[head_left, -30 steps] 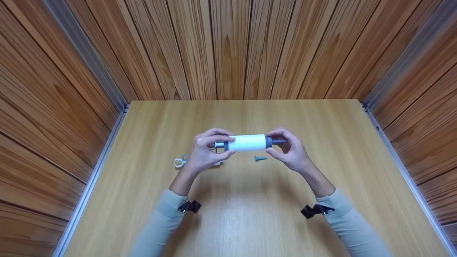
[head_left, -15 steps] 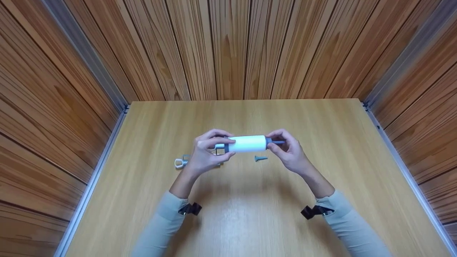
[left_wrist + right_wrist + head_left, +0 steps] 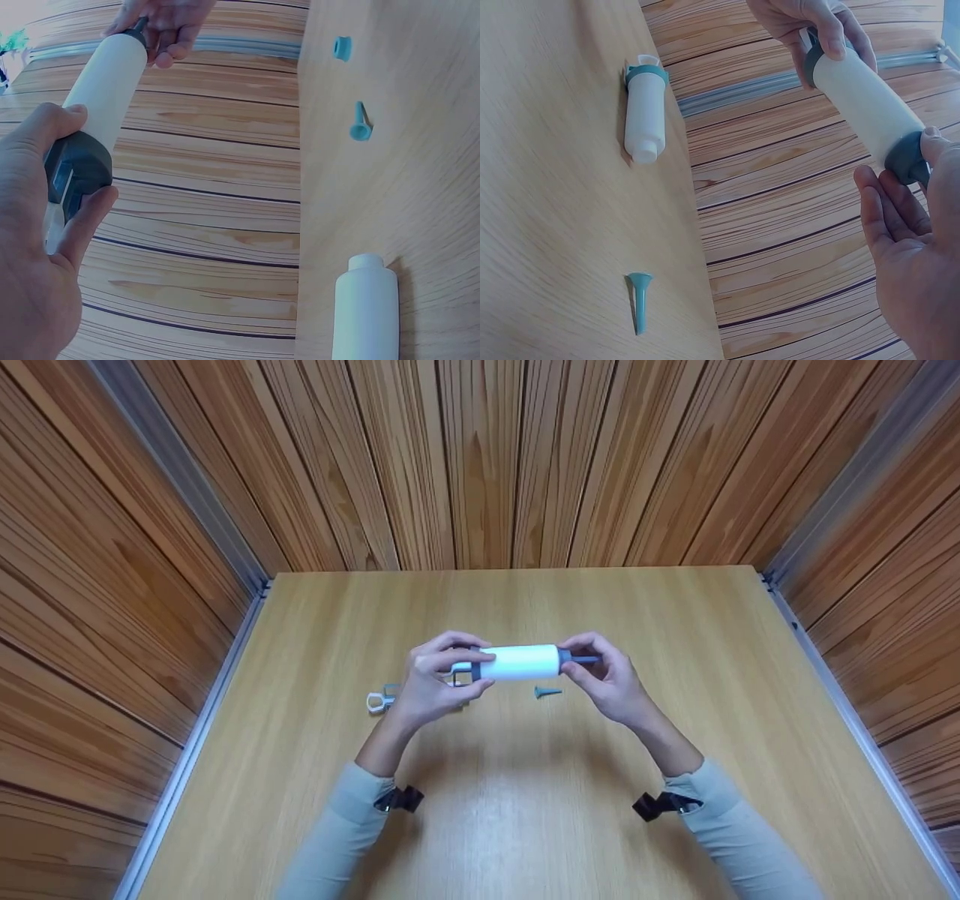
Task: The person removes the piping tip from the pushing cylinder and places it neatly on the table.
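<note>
My left hand and right hand hold a white icing syringe level above the table. The left thumb and fingers grip its dark handle-end cap; part of the pale handle shows inside that hand. At the other end, the right thumb and fingers pinch the dark nozzle cap, whose slim nozzle points into the right palm. On the table beneath lies a small teal nozzle. A second white syringe barrel with a teal cap and ring handle lies by the left hand, partly hidden in the head view.
A small teal collar rests on the table beyond the loose nozzle. Wood-plank walls stand at the back and both sides, with metal rails along the tabletop's side edges.
Between one second and half a second ago, the right thumb and fingers closed in on the nozzle cap, and the syringe dipped slightly. Hardly anything has moved since.
</note>
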A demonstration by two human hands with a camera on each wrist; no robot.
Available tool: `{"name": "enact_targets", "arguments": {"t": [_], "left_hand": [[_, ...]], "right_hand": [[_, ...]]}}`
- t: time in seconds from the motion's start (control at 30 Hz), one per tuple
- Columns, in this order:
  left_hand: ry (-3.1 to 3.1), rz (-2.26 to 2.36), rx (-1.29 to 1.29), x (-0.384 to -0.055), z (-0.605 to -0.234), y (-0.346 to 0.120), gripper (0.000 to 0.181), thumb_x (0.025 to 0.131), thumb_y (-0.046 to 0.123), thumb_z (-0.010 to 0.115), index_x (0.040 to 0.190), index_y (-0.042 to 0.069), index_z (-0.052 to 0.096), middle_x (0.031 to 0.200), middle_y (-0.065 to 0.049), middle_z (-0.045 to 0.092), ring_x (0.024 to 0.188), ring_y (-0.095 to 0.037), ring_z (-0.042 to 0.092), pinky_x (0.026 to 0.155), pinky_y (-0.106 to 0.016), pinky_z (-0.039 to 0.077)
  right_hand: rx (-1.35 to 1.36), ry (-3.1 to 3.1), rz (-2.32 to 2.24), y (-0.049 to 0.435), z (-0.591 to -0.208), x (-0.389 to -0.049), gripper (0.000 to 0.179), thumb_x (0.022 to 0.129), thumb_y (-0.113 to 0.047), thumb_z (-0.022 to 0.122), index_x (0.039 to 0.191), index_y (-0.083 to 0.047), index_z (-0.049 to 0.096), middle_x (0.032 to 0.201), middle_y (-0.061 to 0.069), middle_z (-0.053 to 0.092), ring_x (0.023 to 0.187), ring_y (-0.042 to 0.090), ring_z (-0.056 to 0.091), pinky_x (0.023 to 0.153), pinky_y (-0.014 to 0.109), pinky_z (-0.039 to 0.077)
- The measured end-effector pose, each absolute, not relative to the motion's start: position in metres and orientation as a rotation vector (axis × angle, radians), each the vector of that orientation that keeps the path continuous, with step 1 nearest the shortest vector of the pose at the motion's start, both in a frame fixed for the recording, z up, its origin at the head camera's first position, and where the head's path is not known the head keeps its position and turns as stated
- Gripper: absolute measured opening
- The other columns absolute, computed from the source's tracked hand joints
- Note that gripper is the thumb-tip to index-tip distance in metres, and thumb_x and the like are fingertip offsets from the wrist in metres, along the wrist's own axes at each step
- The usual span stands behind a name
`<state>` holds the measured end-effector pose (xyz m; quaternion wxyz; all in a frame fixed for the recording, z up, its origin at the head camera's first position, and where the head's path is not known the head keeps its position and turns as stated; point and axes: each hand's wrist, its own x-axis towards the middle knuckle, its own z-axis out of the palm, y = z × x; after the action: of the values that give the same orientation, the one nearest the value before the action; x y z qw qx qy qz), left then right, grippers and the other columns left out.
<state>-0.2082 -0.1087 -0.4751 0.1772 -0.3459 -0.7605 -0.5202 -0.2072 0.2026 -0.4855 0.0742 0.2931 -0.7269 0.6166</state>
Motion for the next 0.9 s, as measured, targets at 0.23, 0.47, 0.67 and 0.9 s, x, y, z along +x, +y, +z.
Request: {"name": "enact_targets", "arguments": {"t": [0.23, 0.47, 0.67, 0.9], "left_hand": [[-2.148, -1.493, -0.989, -0.2074, -0.4741, -0.1089, 0.030, 0.090, 0.000, 0.092, 0.119, 0.005, 0.087, 0.128, -0.020, 0.079, 0.114, -0.045, 0.077, 0.098, -0.037, 0.069], [-2.181, -1.491, -0.973, -0.2069, -0.4751, -0.1088, 0.029, 0.092, 0.003, 0.091, 0.120, 0.007, 0.087, 0.131, -0.018, 0.078, 0.119, -0.042, 0.075, 0.102, -0.038, 0.067], [-2.192, -1.491, -0.960, -0.2067, -0.4762, -0.1087, 0.029, 0.092, 0.004, 0.092, 0.121, 0.008, 0.087, 0.132, -0.018, 0.078, 0.122, -0.039, 0.075, 0.104, -0.040, 0.067], [-2.188, -1.470, -0.952, -0.2066, -0.4771, -0.1081, 0.029, 0.091, 0.004, 0.093, 0.119, 0.009, 0.088, 0.131, -0.017, 0.079, 0.121, -0.037, 0.076, 0.104, -0.043, 0.067]], "right_hand": [[0.976, -2.113, 1.864, 0.2034, -0.4857, -0.2075, 0.034, 0.097, 0.024, 0.066, 0.130, 0.019, 0.058, 0.128, -0.013, 0.067, 0.116, 0.004, 0.072, 0.101, 0.018, 0.062], [1.051, -2.055, 1.900, 0.2042, -0.4872, -0.2090, 0.036, 0.095, 0.026, 0.066, 0.129, 0.022, 0.055, 0.131, -0.010, 0.064, 0.119, 0.004, 0.072, 0.106, 0.020, 0.062], [1.000, -2.092, 1.917, 0.2051, -0.4887, -0.2090, 0.037, 0.099, 0.021, 0.062, 0.135, 0.021, 0.052, 0.134, -0.011, 0.066, 0.121, 0.005, 0.073, 0.106, 0.019, 0.061], [0.908, -2.193, 1.869, 0.2053, -0.4906, -0.2097, 0.030, 0.107, 0.014, 0.058, 0.137, 0.015, 0.057, 0.128, -0.010, 0.069, 0.108, 0.006, 0.075, 0.094, 0.021, 0.065]]}}
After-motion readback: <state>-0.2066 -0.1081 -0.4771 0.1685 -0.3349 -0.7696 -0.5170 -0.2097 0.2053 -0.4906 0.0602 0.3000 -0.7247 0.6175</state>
